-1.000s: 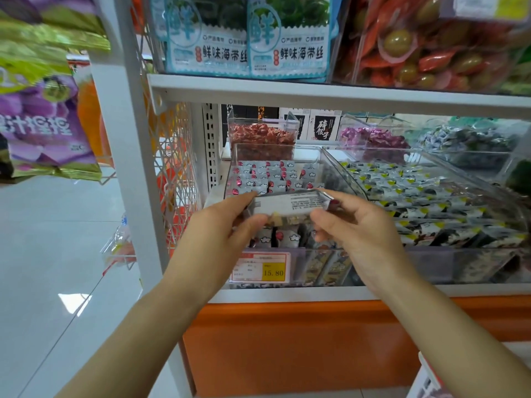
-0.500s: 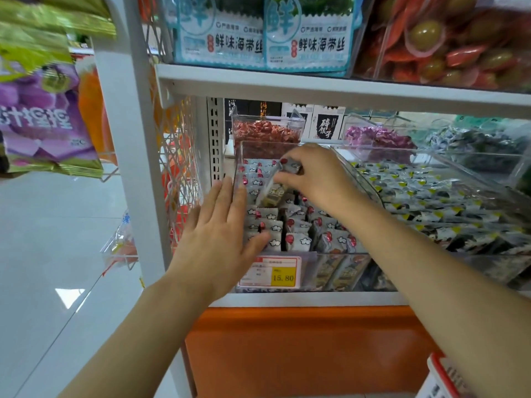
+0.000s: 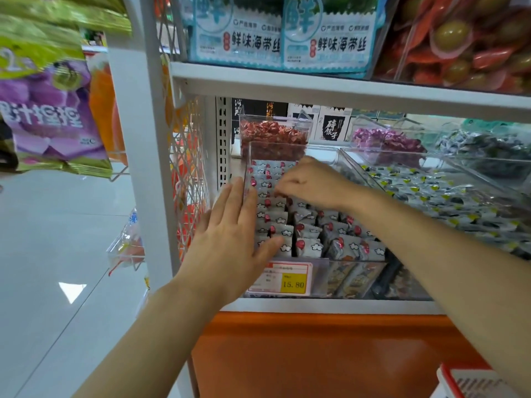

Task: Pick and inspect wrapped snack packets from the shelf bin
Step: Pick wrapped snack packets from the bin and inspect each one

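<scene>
On the lower shelf of a white metal rack, a clear plastic open-top bin point(image 3: 320, 278) holds the small wrapped snack packets point(image 3: 309, 244). The packets are pale grey-white pillow packs with crimped ends. Each is printed with white cloud shapes and a round red mark. They stand on edge in tight rows that run from the front wall of the bin to the back, and all of them that show lie inside the bin.

The left hand point(image 3: 230, 234) lies at the bin's left front corner. Its grip is slack: the fingers are straight and together, pointing up and away, and the thumb lies spread across the front packets. It holds nothing.

The right hand point(image 3: 310, 182) reaches over the bin from the right, knuckles up. Its fingers point(image 3: 283, 189) curl downward, with the tips among the packets of the middle rows. It cannot be told whether this grip is clamped on a packet or only touching the rows.

A yellow-and-white price label with a red border point(image 3: 283, 278), marked 15.80, sits on the bin's front wall. A second clear bin of white, black and yellow packets point(image 3: 431, 196) stands just beside it on the right. Behind stands a smaller clear bin of red-wrapped sweets point(image 3: 273, 136). Blue-and-white printed bags point(image 3: 281, 38) stand on the white shelf above point(image 3: 316, 81).
</scene>
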The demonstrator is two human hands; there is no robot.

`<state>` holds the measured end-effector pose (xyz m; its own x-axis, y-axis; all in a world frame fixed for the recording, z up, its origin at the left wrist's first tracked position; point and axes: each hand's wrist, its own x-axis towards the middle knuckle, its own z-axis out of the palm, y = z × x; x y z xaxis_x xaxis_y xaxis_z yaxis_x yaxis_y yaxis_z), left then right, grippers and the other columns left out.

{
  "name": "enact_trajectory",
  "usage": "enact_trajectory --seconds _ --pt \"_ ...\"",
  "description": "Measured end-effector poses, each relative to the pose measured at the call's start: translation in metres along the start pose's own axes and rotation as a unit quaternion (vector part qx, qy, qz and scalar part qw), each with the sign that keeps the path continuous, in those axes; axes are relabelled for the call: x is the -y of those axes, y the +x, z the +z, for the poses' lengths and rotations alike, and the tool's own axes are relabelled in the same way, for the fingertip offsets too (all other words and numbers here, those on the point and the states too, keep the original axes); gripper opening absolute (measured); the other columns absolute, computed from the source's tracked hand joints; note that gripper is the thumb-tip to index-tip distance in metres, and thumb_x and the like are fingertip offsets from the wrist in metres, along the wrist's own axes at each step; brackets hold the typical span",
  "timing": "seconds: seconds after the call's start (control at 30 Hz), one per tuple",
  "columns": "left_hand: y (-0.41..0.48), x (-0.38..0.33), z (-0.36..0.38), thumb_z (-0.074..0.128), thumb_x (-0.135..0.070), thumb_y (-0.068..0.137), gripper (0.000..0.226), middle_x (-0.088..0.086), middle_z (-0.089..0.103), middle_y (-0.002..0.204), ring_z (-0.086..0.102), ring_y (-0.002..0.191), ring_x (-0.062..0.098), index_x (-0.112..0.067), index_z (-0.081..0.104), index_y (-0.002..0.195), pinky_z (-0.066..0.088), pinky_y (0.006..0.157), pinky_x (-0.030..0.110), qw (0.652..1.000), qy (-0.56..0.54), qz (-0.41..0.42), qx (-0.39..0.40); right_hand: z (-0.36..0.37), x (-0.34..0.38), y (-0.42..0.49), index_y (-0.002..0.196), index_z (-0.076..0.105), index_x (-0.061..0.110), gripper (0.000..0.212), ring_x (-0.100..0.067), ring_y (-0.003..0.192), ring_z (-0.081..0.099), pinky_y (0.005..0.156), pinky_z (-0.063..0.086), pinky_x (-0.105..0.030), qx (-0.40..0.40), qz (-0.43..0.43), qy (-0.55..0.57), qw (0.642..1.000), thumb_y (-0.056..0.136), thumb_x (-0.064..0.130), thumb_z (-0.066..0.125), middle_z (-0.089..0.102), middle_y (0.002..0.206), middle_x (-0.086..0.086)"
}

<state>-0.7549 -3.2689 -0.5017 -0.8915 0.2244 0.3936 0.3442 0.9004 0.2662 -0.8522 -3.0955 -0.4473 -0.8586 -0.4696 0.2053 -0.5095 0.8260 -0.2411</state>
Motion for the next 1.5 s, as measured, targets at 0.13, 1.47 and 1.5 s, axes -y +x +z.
enact_trajectory --seconds 0.13,1.47,1.5 --pt "0.001 -0.001 0.000 0.022 -0.065 0.086 0.081 -0.004 -0.022 0.155 -0.021 0.141 0.010 -0.023 -0.011 0.148 -0.011 0.104 0.030 1.000 -0.008 -0.005 0.003 -0.003 -0.005 0.020 0.103 0.070 0.013 0.021 -0.014 0.100 0.059 0.093 0.046 -0.033 -0.078 0.014 0.032 0.996 0.092 0.011 0.052 0.067 0.112 -0.003" --pt "-0.012 -0.040 -0.015 0.045 -0.023 0.097 0.025 -0.004 0.063 0.060 0.060 0.054 0.008 -0.010 0.061 0.083 0.049 0.046 0.021 0.806 -0.565 -0.166 -0.053 0.010 0.034 -0.141 0.063 0.070 0.017 0.011 -0.007 0.045 0.048 0.040 0.041 -0.019 -0.253 0.189 0.691 0.650 0.073 0.018 0.064 0.054 0.053 0.001" --pt "-0.012 -0.040 -0.015 0.045 -0.023 0.097 0.027 -0.005 0.062 0.056 0.057 0.051 0.007 -0.009 0.059 0.080 0.049 0.045 0.020 0.823 -0.542 -0.158 -0.061 0.010 0.034 -0.141 0.065 0.069 0.015 0.013 -0.008 0.044 0.048 0.038 0.041 -0.019 -0.249 0.194 0.706 0.634 0.076 0.015 0.062 0.054 0.052 0.000"
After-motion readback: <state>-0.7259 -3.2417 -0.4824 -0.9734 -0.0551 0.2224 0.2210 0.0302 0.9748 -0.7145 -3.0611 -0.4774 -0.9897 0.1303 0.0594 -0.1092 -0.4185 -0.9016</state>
